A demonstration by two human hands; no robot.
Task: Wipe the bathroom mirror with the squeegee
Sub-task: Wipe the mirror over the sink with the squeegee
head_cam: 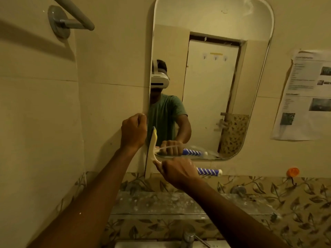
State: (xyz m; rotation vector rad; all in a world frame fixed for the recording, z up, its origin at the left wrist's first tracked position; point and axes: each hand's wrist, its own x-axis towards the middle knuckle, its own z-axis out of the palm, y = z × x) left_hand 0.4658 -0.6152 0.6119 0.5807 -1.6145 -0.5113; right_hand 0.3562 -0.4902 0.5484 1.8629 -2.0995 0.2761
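A tall mirror (211,77) with rounded corners hangs on the cream tiled wall. My right hand (176,171) grips the squeegee (151,149) by its blue-and-white striped handle. The pale blade stands upright at the mirror's lower left corner, partly over the edge and on the wall. My left hand (133,130) is closed and rests against the mirror's left edge, just above the blade. The glass reflects a person in a green shirt, the hand and the handle. Streaks show at the mirror's top right.
A glass shelf (179,203) runs under the mirror, above a tap (188,235). A grey towel bar (71,17) sticks out at upper left. A printed paper sheet (304,95) hangs right of the mirror, with an orange hook (292,172) below it.
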